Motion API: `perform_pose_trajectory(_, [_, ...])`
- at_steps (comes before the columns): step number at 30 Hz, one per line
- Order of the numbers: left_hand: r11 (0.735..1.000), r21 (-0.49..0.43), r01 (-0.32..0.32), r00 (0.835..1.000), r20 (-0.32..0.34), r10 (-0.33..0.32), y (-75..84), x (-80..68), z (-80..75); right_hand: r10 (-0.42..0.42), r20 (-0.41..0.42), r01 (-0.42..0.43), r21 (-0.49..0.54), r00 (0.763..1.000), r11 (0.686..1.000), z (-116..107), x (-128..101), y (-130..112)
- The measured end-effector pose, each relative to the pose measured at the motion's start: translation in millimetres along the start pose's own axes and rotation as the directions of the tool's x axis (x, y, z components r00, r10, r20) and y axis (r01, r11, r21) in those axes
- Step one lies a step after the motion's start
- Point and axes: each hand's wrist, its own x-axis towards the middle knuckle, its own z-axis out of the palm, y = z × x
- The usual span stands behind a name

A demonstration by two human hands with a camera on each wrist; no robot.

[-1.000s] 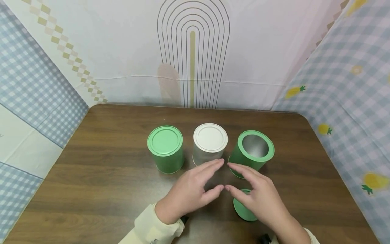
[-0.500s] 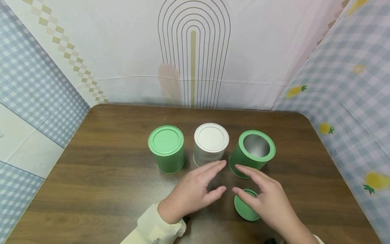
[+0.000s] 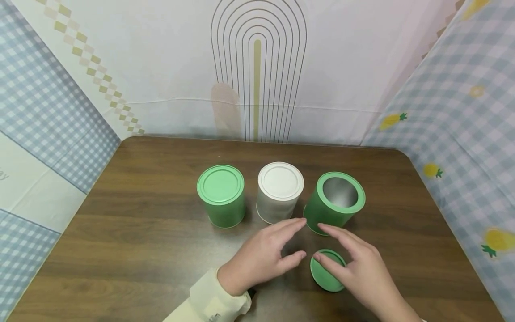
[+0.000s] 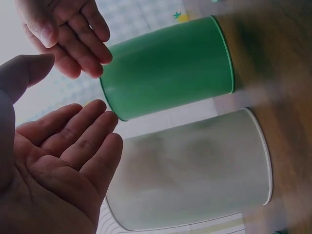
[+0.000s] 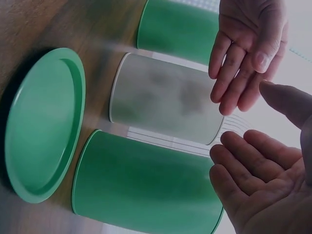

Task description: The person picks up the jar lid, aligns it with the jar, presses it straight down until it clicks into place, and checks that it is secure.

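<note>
My left hand (image 3: 266, 252) hovers in front of the white can (image 3: 277, 203), thumb and fingers apart with nothing between them. Facing it, my right hand (image 3: 358, 264) is likewise empty, its fingers bent slightly. It overlaps part of a round green lid (image 3: 325, 275) that lies on the table. Behind the right hand stands an uncapped green can (image 3: 325, 214), its bare metal inside showing through the rim. A second green can (image 3: 223, 210), with its lid on, stands at the left of the row. Both palms show bare in the right wrist view, beside the lid (image 5: 44, 126).
The brown wooden table (image 3: 132, 250) has rounded far corners. A white cloth backdrop (image 3: 169, 67) with an arch print hangs behind it. Checked cloth (image 3: 454, 112) with pineapple prints hangs along the right side.
My hands have drawn apart from nearly touching fingertips. The right hand has moved right and the left slightly right and nearer to me. The cans and lid stay put.
</note>
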Motion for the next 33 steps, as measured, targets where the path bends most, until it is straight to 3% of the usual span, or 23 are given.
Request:
perform_pose_trajectory(13, [1.000,0.001,0.002,0.998,0.060,-0.002,1.9,-0.2,15.5,0.041,0.007,-0.041,-0.017,0.999,0.999,-5,-8,3])
perform_pose_trajectory(23, [0.998,0.060,0.025,0.995,0.100,-0.031,0.2,-0.8,20.1,0.066,0.008,-0.066,-0.026,0.998,0.998,-4,-12,6])
perform_pose_trajectory(33, [0.994,0.109,0.017,0.992,0.119,-0.030,-0.2,-1.9,23.9,0.024,-0.010,-0.024,-0.007,1.000,1.000,-3,-15,11])
